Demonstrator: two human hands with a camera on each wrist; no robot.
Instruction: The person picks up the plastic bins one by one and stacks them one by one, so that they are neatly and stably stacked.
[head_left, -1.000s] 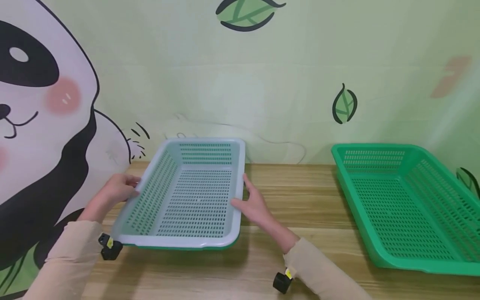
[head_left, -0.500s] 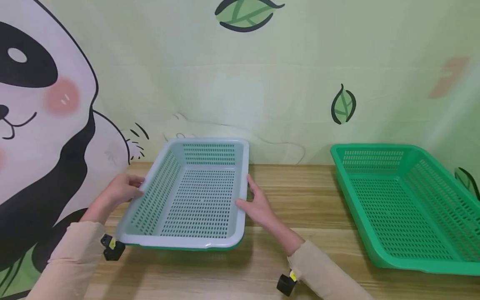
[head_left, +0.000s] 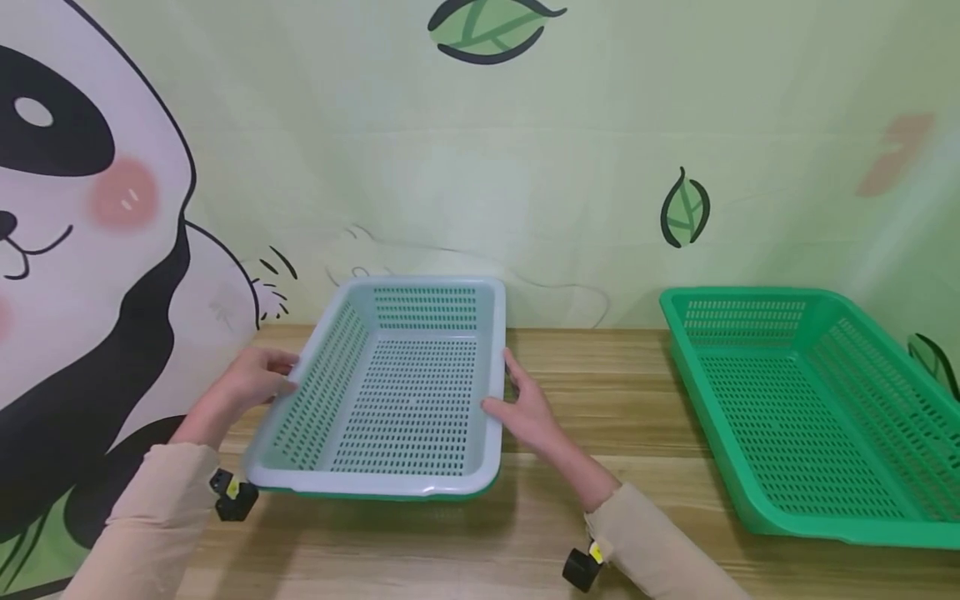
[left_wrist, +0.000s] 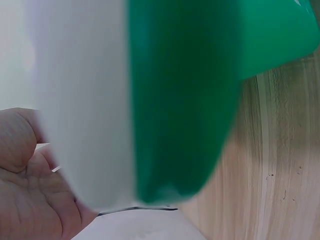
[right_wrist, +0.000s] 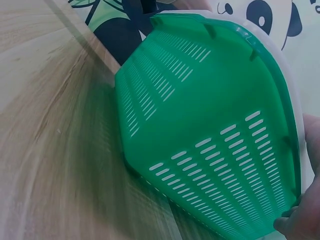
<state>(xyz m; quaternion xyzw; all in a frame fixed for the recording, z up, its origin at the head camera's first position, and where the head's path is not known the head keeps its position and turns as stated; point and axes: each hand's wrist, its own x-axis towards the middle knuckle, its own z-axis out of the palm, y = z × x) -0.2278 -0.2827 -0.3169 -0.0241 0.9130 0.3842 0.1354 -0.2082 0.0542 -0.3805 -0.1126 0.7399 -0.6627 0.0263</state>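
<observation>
A white-and-green basket point(head_left: 412, 400) is gripped by left hand point(head_left: 255, 379) and right hand point(head_left: 531, 414), flanked on the counter point(head_left: 607, 392) by an all-green basket point(head_left: 798, 433), panda backdrop point(head_left: 585, 125) behind.

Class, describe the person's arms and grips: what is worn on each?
The left sleeve and right sleeve are plain beige. By each cuff sits a small, boxy black device with a yellow patch. The left grip and right grip are bare, without gloves.
</observation>
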